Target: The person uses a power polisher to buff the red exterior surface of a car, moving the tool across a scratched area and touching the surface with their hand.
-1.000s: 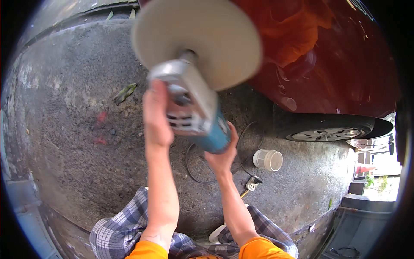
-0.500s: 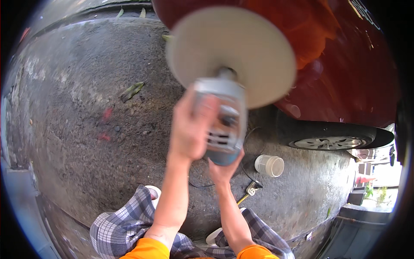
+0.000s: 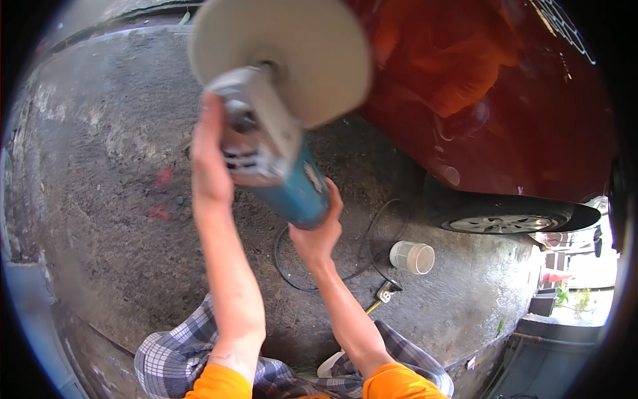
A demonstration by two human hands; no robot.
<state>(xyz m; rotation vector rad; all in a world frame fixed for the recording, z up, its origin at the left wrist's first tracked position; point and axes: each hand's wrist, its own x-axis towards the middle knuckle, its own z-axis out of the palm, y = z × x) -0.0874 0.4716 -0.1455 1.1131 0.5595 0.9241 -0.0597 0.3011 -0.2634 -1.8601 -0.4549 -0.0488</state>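
Note:
A teal and silver rotary polisher (image 3: 296,189) is held in both my hands, tilted with its head up and to the left. Its broad cream-coloured pad (image 3: 312,60) lies at the far end, partly over the red car body (image 3: 525,139) in view; whether the two touch I cannot tell. My left hand (image 3: 211,159) grips the silver head from its left side, somewhat blurred. Around the rear of the teal body, the fingers of my right hand (image 3: 320,234) are closed. The trigger is hidden.
A black cord (image 3: 282,263) loops over the rough concrete to a plug joint (image 3: 387,291) with a yellow cord. Beside it lies a translucent plastic tub (image 3: 413,257). The car's wheel (image 3: 502,223) stands at right. A blue-grey bin (image 3: 551,356) fills the lower right corner.
Both hands have carried the polisher to the left and turned it, so its teal side shows more. The pad has shifted left and toward the upper edge, uncovering more of the car.

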